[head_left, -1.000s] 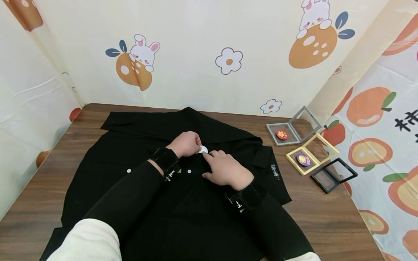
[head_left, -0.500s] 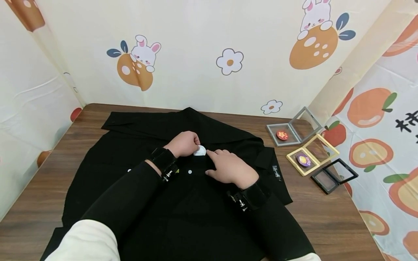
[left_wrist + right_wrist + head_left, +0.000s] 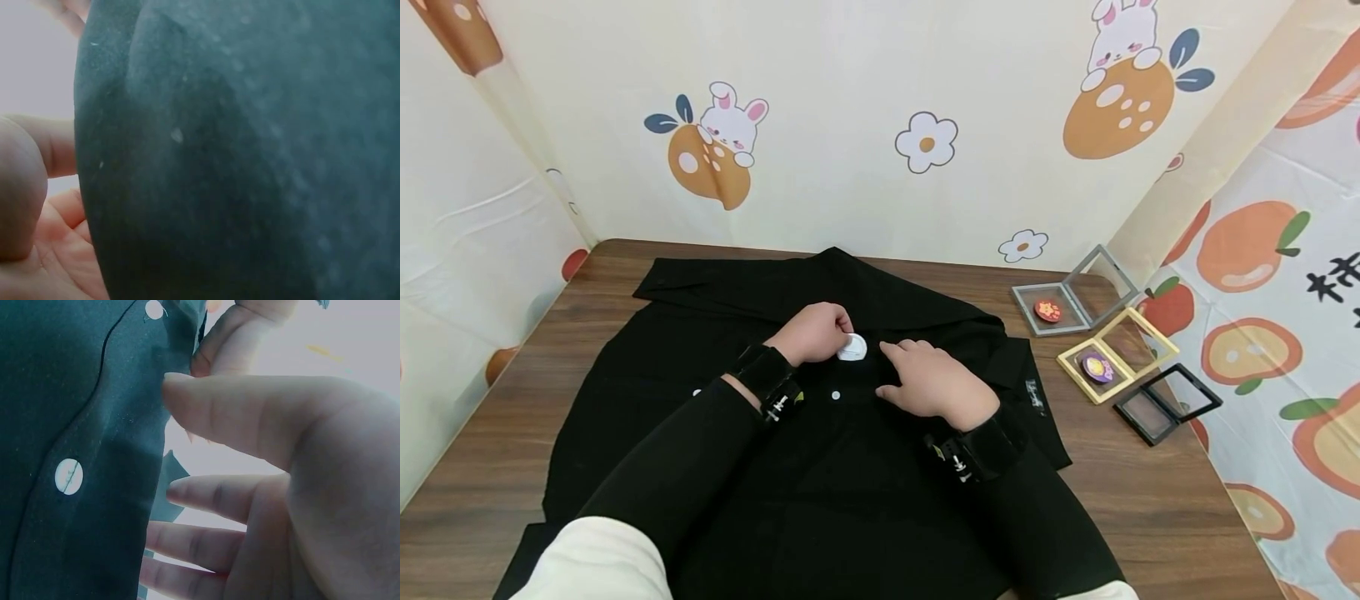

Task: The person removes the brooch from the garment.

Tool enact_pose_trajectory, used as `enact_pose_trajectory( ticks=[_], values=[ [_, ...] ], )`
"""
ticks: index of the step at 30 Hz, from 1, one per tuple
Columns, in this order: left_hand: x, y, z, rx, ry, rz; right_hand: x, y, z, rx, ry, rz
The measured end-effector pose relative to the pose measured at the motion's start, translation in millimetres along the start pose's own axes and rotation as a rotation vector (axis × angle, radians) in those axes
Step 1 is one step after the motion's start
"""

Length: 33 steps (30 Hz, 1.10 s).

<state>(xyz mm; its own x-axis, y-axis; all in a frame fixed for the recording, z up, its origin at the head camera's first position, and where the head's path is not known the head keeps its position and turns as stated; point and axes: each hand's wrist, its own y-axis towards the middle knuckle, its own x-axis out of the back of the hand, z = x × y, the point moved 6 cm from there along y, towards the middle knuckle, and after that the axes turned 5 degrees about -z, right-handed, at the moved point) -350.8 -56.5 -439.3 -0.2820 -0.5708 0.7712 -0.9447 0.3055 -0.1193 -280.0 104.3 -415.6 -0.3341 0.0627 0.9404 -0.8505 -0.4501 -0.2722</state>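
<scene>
A black shirt (image 3: 835,508) with white buttons (image 3: 836,395) lies spread on the wooden table. My left hand (image 3: 812,333) is over its middle, fingertips pinching the edge of a small white round disc (image 3: 852,347). To the right of the disc, my right hand (image 3: 936,382) rests on the shirt with fingers extended and thumb apart. Dark cloth (image 3: 237,156) fills most of the left wrist view, hiding the left fingertips. In the right wrist view, the right thumb (image 3: 225,412) and fingers reach to the edge of the cloth, beside a white button (image 3: 69,476).
Three open flip cases stand at the right: a grey one (image 3: 1022,302) with a red round badge (image 3: 1047,311), a yellow one (image 3: 1078,381) with a purple badge (image 3: 1097,367), and a black one (image 3: 1150,423). Patterned curtains (image 3: 842,167) line the table's back and sides.
The left hand has shifted a little left with the white disc, and more of the disc shows. The right hand has drawn slightly away to the right.
</scene>
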Motion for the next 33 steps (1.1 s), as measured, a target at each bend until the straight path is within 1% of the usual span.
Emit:
enact_pose_trajectory(
  ticks=[5, 11, 17, 21, 23, 28, 33],
  values=[
    [0.9, -1.3, 0.6, -0.010, -0.030, -0.011, -3, 1.2, -2, -0.002, 0.001, -0.005],
    [1.5, -3.8, -0.6, -0.025, -0.041, -0.024, -4, 2.2, -1, 0.013, -0.002, -0.027],
    [9.9, -8.5, 0.3, -0.058, -0.073, -0.091, 0, 3.2, -1, 0.043, 0.005, -0.079],
    [13.7, -15.2, 3.4, -0.067, -0.083, -0.132, 3, 5.1, -2, 0.059, 0.009, -0.116],
    [15.5, -19.7, 4.6, -0.072, -0.105, -0.158, 4, 6.3, -3, 0.070, 0.020, -0.140],
    [18.0, -33.1, 5.8, -0.092, -0.194, -0.216, 8, 8.6, -4, 0.105, 0.110, -0.215],
    [19.6, -46.0, 3.9, -0.106, -0.295, -0.247, 11, 9.2, -5, 0.141, 0.251, -0.271]
  ],
)
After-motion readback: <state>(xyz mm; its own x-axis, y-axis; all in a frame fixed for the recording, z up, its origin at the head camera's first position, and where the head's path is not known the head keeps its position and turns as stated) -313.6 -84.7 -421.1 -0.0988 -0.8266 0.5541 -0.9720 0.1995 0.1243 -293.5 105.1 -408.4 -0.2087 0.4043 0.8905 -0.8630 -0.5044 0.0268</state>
